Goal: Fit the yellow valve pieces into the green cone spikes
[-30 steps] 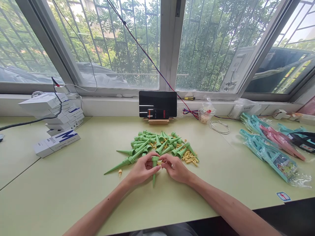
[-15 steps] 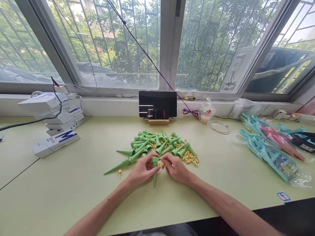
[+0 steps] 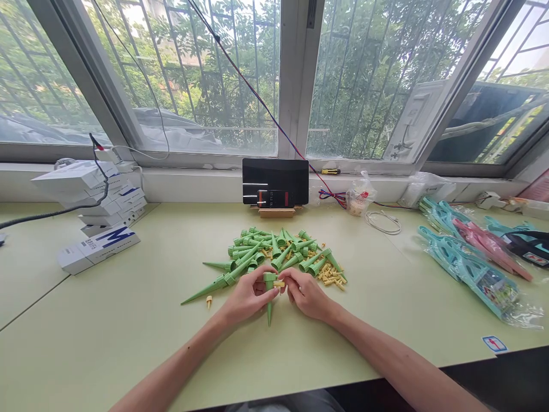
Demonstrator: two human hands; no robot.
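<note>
One green plastic spike (image 3: 270, 280) is standing near upright in front of you, wide collar at the top, slim point aimed down, just on your side of the heap. Colour is reading mid-green; below the collar the body is narrowing to a long taper. Whether the point is touching the tabletop (image 3: 107, 332), you cannot tell from here. One yellow peg (image 3: 279, 284) is lying sideways against or just beside the spike's flank, below the collar; seating in the spike is too small to tell.

Materials: the spike heap (image 3: 295, 246) is showing hard moulded plastic, ribbed collars, hollow open mouths, cones pointing every way. Small stubby pegs (image 3: 332, 278) are spilling along its right edge, matte yellow. A lone peg (image 3: 209, 301) is standing apart at the left, broader end up. The tabletop is looking smooth, pale yellow-green. Beyond the heap, a phone (image 3: 274, 198) is leaning on a glossy black tablet (image 3: 274, 171).

Pose: your left hand (image 3: 245, 296) is gripping the spike, thumb crossing in front of the stem, fingers curling behind the collar. Your right hand (image 3: 311, 294) is pinching the yellow peg between its fingertips, the other fingers folding inward. Both your forearms are slanting in from the near edge, hands almost meeting at the spike.
</note>
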